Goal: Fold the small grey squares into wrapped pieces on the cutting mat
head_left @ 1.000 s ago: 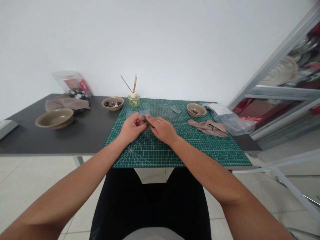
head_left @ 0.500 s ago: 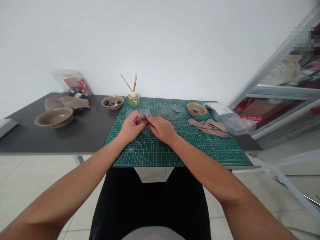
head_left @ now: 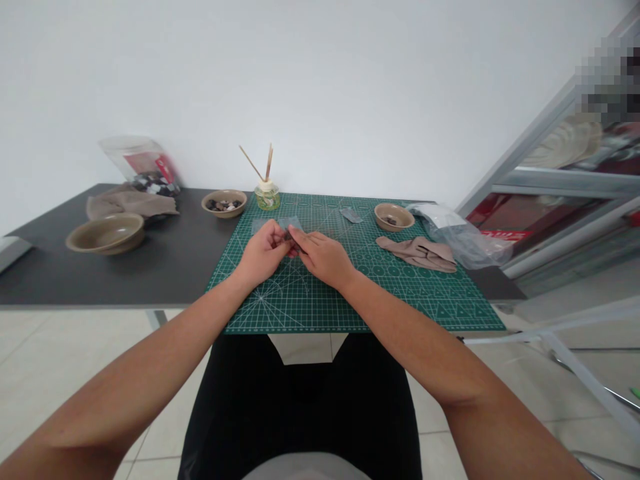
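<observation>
My left hand point(head_left: 263, 253) and my right hand point(head_left: 324, 256) meet over the middle of the green cutting mat point(head_left: 350, 293). Both are closed in a pinch on a small dark piece point(head_left: 289, 236) between the fingertips; it is too small to name. A small clear plastic bag point(head_left: 280, 224) lies flat on the mat just behind my fingers. Farther right on the mat sits another small clear bag point(head_left: 351, 215).
A small tan bowl point(head_left: 393, 217), a beige cloth point(head_left: 417, 252) and a large plastic bag point(head_left: 457, 237) lie at the right. A reed diffuser point(head_left: 267, 193), a bowl of dark pieces point(head_left: 225, 203), an empty bowl point(head_left: 106, 233), another cloth point(head_left: 127, 202) and a jar point(head_left: 143, 167) stand left.
Both hands stay pinched together at the same spot on the mat; the view has shifted slightly, nothing else has moved.
</observation>
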A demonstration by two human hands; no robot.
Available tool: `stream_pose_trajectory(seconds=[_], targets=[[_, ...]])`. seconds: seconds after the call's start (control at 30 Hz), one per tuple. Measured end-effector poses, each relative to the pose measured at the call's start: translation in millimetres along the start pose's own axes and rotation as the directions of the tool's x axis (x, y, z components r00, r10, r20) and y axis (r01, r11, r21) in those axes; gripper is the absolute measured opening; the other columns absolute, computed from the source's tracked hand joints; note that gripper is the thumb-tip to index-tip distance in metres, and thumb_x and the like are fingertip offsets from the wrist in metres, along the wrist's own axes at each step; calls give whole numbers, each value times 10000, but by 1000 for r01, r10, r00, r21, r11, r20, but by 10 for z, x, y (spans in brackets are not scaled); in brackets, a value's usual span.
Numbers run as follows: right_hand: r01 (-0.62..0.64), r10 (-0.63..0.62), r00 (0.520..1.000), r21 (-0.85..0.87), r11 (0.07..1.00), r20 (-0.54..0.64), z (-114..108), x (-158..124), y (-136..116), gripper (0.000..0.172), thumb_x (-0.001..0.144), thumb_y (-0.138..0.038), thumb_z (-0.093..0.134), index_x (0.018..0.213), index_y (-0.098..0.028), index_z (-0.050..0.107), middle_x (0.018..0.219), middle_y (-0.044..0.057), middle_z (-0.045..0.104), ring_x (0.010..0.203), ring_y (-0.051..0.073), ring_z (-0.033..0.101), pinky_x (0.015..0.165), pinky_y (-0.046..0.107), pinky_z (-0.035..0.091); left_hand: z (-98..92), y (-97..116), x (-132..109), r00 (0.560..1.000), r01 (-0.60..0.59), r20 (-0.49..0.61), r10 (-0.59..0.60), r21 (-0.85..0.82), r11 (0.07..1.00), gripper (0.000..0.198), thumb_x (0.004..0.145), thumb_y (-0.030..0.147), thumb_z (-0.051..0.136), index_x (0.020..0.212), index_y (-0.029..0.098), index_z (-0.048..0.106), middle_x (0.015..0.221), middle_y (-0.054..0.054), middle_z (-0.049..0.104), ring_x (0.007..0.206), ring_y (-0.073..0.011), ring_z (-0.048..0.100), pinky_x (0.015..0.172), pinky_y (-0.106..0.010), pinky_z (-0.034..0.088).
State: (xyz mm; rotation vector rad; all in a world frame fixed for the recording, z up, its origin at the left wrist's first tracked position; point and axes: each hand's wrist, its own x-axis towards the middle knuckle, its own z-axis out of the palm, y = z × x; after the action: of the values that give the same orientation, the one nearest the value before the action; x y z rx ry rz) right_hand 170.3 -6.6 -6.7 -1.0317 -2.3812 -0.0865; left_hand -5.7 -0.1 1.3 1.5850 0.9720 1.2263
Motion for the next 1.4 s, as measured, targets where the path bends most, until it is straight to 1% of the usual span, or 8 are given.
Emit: stream_pose_trajectory(seconds=[0.3, 0.53, 0.7, 0.8, 0.93, 1.03, 1.27, 1.4], targets=[[-64, 65, 997, -21, 998, 30, -43, 18, 22, 511, 987, -193, 422, 1495, -151, 461, 1422, 98, 611, 1141, 215, 633, 988, 360, 521, -17, 36, -8, 1000, 0, 17, 1, -66, 998, 300, 799, 222, 668, 812, 231, 369, 627, 54, 653, 611, -149, 700, 632, -287, 572], [-189, 191, 980, 45, 981, -48, -55, 15, 80, 514, 975, -178, 415, 1486, -156, 476, 1301, 104, 692, 1089, 226, 667, 961, 363, 513, -19, -5, -1, 997, 22, 71, -12, -134, 991, 305, 800, 244, 674, 1006, 211, 452, 712, 26, 727, 600, -143, 710, 632, -300, 598], [-194, 201, 978, 108, 975, -58, -32, 7, 78, 505, 970, -173, 425, 1469, -148, 501, 1254, 108, 713, 1085, 226, 676, 942, 347, 518, -20, -15, 3, 996, 62, 72, -51, -167, 984, 351, 723, 210, 737, 967, 204, 485, 717, 25, 725, 678, -160, 733, 676, -313, 604], [-179, 199, 975, 185, 966, -96, -20, 1, 89, 463, 963, -187, 449, 1409, -167, 573, 1198, 98, 736, 1031, 214, 694, 920, 336, 523, -27, -30, 16, 997, 66, 46, -61, -125, 990, 338, 725, 245, 749, 924, 208, 479, 623, 62, 666, 559, -149, 683, 576, -288, 564], [-214, 288, 949, 409, 887, -130, -14, 0, 129, 358, 921, -214, 526, 1232, -212, 704, 1077, 52, 769, 905, 187, 716, 835, 306, 541, -34, -63, 46, 998, -40, -42, 39, -13, 999, 327, 687, 256, 795, 845, 200, 515, 530, 109, 528, 446, -91, 551, 494, -230, 451], [-249, 379, 915, 550, 797, -135, -20, 4, 150, 305, 883, -234, 574, 1136, -206, 743, 1003, 38, 773, 899, 193, 717, 809, 303, 542, -31, -78, 52, 999, -47, -16, 48, 13, 999, 343, 663, 254, 813, 839, 200, 524, 548, 101, 531, 476, -94, 548, 516, -235, 439], [-264, 369, 928, 623, 736, -42, -38, 3, 125, 247, 849, -350, 666, 1028, -210, 762, 833, 22, 747, 738, 166, 676, 699, 281, 505, -24, -54, 30, 1000, -16, 17, 15, 41, 999, 355, 676, 242, 797, 825, 210, 476, 526, 107, 507, 459, -89, 502, 483, -223, 376], [-284, 373, 927, 714, 640, 35, -16, 9, 140, 266, 854, -402, 675, 1021, -209, 753, 806, 13, 721, 638, 144, 648, 636, 277, 499, -36, -56, 39, 999, 9, 34, -10, 38, 999, 372, 646, 240, 807, 813, 214, 475, 516, 109, 504, 441, -81, 459, 460, -217, 355]])
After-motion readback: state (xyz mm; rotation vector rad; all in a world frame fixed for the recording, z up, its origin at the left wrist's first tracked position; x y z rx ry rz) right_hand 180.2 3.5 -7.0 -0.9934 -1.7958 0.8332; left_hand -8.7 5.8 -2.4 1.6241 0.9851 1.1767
